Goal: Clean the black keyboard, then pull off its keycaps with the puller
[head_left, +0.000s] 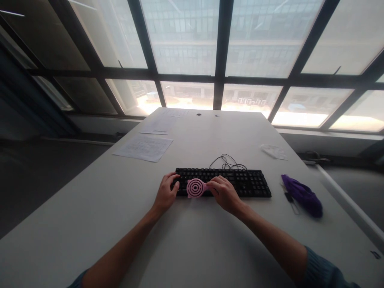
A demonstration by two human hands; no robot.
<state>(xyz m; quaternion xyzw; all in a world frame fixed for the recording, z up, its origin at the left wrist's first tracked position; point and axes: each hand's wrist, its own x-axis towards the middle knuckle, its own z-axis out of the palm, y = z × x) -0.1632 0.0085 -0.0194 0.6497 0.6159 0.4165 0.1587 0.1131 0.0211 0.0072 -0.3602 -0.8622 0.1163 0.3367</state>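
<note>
A black keyboard [240, 182] lies across the middle of the white table [192, 240], its cable coiled behind it. My right hand [224, 194] is closed on the handle of a pink round brush [195, 187] with ring-shaped ribs, and the brush head rests over the keyboard's left part. My left hand [167, 193] grips the keyboard's left end, thumb on the keys and fingers curled round the edge.
Printed paper sheets [144, 147] lie at the back left of the table. To the right of the keyboard sit a purple cloth bundle [303, 195] and a crumpled clear wrapper [273, 151]. Large windows stand behind the table's far edge.
</note>
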